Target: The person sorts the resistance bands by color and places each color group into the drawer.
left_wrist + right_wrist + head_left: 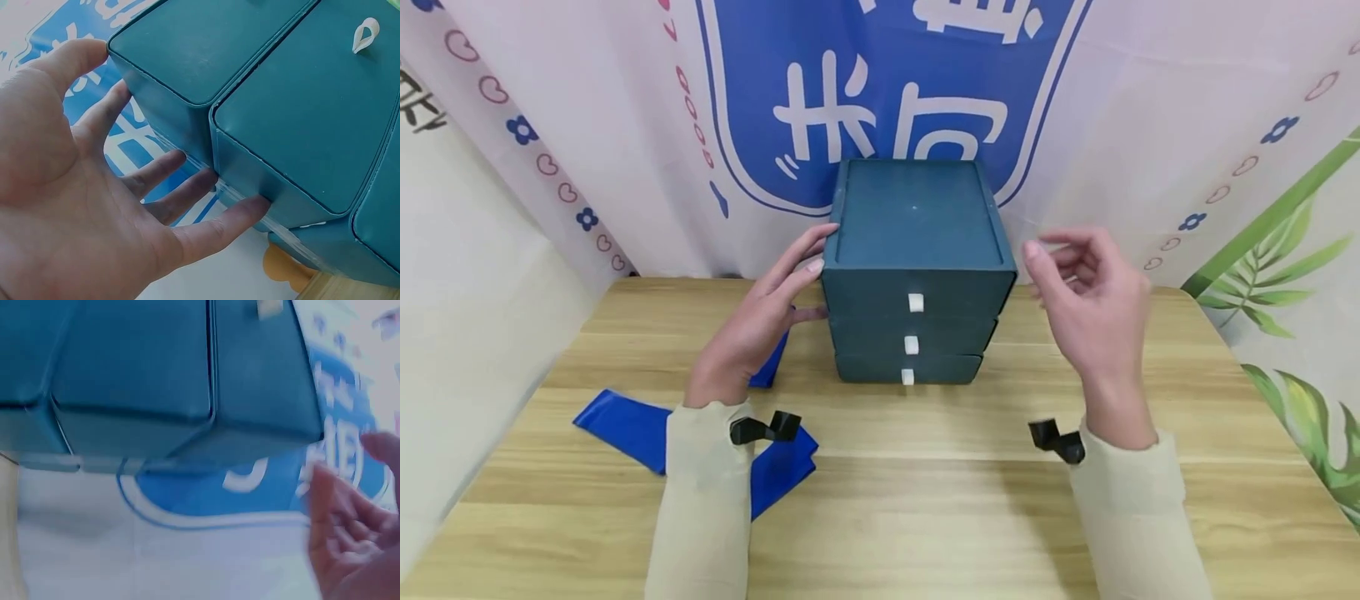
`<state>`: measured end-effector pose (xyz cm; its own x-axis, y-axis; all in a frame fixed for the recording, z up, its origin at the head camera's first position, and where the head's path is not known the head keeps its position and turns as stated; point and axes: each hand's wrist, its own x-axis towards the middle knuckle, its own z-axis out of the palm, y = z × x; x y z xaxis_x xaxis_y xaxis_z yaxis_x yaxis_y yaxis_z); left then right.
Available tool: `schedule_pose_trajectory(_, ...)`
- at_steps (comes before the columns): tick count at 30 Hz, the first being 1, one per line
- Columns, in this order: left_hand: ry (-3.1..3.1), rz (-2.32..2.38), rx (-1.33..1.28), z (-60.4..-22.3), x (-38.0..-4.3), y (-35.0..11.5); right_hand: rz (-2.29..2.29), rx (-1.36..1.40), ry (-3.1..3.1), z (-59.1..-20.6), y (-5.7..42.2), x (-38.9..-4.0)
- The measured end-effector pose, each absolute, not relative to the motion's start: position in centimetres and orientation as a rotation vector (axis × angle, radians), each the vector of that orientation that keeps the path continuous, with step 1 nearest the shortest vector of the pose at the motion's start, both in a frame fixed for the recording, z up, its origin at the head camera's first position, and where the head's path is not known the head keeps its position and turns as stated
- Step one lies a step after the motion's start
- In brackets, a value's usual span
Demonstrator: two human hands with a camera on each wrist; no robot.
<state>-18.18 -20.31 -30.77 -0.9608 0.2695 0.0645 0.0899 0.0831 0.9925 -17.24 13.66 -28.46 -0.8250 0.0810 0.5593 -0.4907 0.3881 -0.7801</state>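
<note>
A dark teal box of three stacked drawers stands at the back of the table, each front bearing a small white pull tab. Spread along the box's left side, the fingers of my left hand touch it; the left wrist view shows the fingertips against the drawer sides. To the right of the box, my right hand is in the air, apart from it, its fingers loosely bent and holding nothing. In the blurred right wrist view the right hand is beside the box's corner.
Blue flat strips lie on the wooden table, partly hidden under the left forearm. Behind the box hangs a pale curtain with a blue printed sign. Green leaf prints decorate the right side.
</note>
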Motion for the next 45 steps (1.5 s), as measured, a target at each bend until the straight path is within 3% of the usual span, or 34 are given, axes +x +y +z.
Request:
schedule_pose_trajectory(2,2.208,1.995,0.361,-30.8,-18.2,-20.3,1.521,0.346,-2.275,-28.5,14.3,-18.6)
schedule_pose_trajectory(8,2.207,1.995,0.347,-31.1,-18.1,-20.4,1.798,0.683,-2.584,-29.7,15.4,-22.1)
schedule_pose_trajectory(18,2.213,2.001,0.360,-30.7,-18.3,-20.5,2.048,0.841,-2.520,-29.5,17.6,-23.3)
schedule_pose_trajectory(34,2.221,2.142,0.278,-30.3,-17.9,-19.9,2.049,0.682,-2.463,-29.4,16.7,-22.7)
schedule_pose_trajectory(40,2.421,2.301,0.211,-27.8,-14.5,-18.5,2.055,0.647,-2.454,-29.8,16.8,-22.5)
schedule_pose_trajectory(45,2.447,2.075,0.507,-26.4,-10.8,-17.4,2.030,0.635,-2.468,-29.7,16.5,-22.5)
